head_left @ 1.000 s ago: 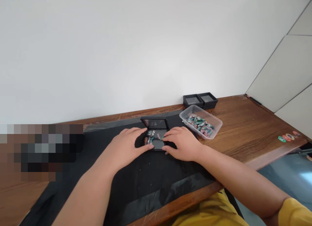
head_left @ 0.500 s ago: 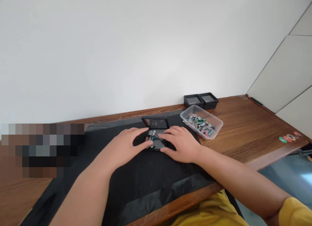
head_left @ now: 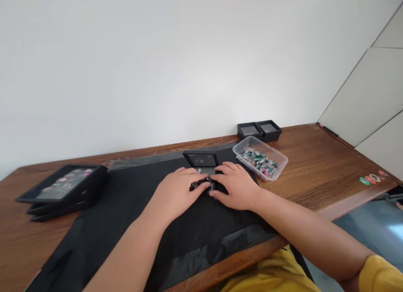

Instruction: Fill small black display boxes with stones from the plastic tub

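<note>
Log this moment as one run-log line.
left hand: on small black case | right hand: on case | lid: open | clear tub of stones: right, apart

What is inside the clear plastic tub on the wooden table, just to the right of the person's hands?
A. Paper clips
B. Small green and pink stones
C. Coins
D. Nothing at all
B: the clear plastic tub holds a heap of small green and pink stones, and it stands on the wooden table beyond the right hand.
</note>
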`<action>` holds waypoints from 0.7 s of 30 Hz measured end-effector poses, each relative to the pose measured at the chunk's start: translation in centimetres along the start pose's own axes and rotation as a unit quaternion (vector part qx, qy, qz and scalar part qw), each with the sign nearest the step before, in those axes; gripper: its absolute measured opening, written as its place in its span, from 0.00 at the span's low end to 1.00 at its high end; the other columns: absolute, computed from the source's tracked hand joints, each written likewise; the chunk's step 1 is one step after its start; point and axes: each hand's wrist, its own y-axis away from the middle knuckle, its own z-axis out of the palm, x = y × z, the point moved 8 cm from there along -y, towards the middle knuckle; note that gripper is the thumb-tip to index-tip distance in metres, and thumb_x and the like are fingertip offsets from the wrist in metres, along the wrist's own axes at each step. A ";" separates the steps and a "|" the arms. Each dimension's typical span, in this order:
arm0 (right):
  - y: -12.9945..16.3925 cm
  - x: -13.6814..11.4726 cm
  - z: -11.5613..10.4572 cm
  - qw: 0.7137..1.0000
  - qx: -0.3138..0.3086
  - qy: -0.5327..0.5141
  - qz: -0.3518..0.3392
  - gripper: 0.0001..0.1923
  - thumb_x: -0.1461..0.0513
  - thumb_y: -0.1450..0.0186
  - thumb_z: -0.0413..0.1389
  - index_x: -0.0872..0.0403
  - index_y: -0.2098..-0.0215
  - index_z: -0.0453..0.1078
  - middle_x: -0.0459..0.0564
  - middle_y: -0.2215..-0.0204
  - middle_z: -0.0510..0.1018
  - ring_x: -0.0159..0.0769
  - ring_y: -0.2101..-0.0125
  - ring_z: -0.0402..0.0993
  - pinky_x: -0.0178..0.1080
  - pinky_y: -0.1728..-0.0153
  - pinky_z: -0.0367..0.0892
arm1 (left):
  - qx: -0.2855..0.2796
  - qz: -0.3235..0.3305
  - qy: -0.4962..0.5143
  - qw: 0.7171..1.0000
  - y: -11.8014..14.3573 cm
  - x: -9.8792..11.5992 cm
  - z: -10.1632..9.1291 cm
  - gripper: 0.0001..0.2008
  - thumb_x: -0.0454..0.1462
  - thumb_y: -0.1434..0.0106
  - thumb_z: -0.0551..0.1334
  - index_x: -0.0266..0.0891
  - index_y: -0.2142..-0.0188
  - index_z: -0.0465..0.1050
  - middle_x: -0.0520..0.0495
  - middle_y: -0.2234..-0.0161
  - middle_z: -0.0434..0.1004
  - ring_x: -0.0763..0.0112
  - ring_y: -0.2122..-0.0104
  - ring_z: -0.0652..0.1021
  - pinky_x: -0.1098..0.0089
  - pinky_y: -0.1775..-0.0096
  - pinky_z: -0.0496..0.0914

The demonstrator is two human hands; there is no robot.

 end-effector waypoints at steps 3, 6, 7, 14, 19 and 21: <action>0.0 0.0 0.0 1.000 0.000 0.000 0.007 0.24 0.50 0.29 0.57 0.57 0.43 0.75 0.61 0.41 0.75 0.54 0.37 0.62 0.54 0.40 0.61 | 0.008 -0.001 -0.014 1.000 -0.1 -0.1 -0.2 0.20 0.49 0.31 0.55 0.50 0.55 0.85 0.45 0.59 0.85 0.51 0.55 0.80 0.56 0.55 0.75; 0.0 0.0 -0.2 1.000 0.003 -0.006 0.015 0.25 0.50 0.29 0.57 0.58 0.43 0.75 0.62 0.40 0.74 0.54 0.36 0.61 0.54 0.39 0.60 | 0.011 0.002 -0.029 1.000 -0.1 0.1 -0.4 0.19 0.48 0.31 0.56 0.49 0.54 0.85 0.45 0.59 0.84 0.51 0.56 0.79 0.56 0.56 0.74; 0.0 0.0 -0.3 1.000 0.007 -0.009 0.017 0.25 0.50 0.29 0.58 0.58 0.43 0.75 0.62 0.40 0.74 0.54 0.36 0.61 0.54 0.38 0.60 | 0.012 0.006 -0.032 0.999 -0.1 0.3 -0.4 0.19 0.48 0.31 0.56 0.49 0.54 0.85 0.45 0.59 0.84 0.52 0.57 0.79 0.56 0.56 0.74; 0.0 -0.1 -0.7 1.000 0.010 -0.024 0.006 0.22 0.52 0.29 0.58 0.52 0.40 0.74 0.58 0.43 0.75 0.49 0.42 0.66 0.52 0.42 0.62 | 0.008 0.036 -0.030 0.999 0.0 0.8 0.0 0.16 0.45 0.31 0.57 0.51 0.61 0.85 0.47 0.53 0.83 0.53 0.51 0.77 0.55 0.51 0.71; 0.0 0.1 -0.4 1.000 0.018 -0.016 0.008 0.20 0.51 0.29 0.58 0.52 0.43 0.76 0.57 0.47 0.77 0.47 0.46 0.67 0.50 0.45 0.62 | 0.015 0.029 -0.012 0.999 0.0 0.3 0.0 0.16 0.47 0.31 0.57 0.51 0.59 0.85 0.47 0.51 0.84 0.52 0.48 0.76 0.53 0.48 0.70; 0.0 0.1 -0.3 1.000 0.019 -0.013 0.006 0.20 0.51 0.29 0.58 0.52 0.45 0.78 0.57 0.48 0.77 0.47 0.47 0.67 0.50 0.45 0.62 | 0.015 0.023 -0.010 1.000 0.0 0.0 0.0 0.16 0.47 0.31 0.58 0.52 0.58 0.85 0.48 0.52 0.84 0.52 0.48 0.77 0.53 0.47 0.70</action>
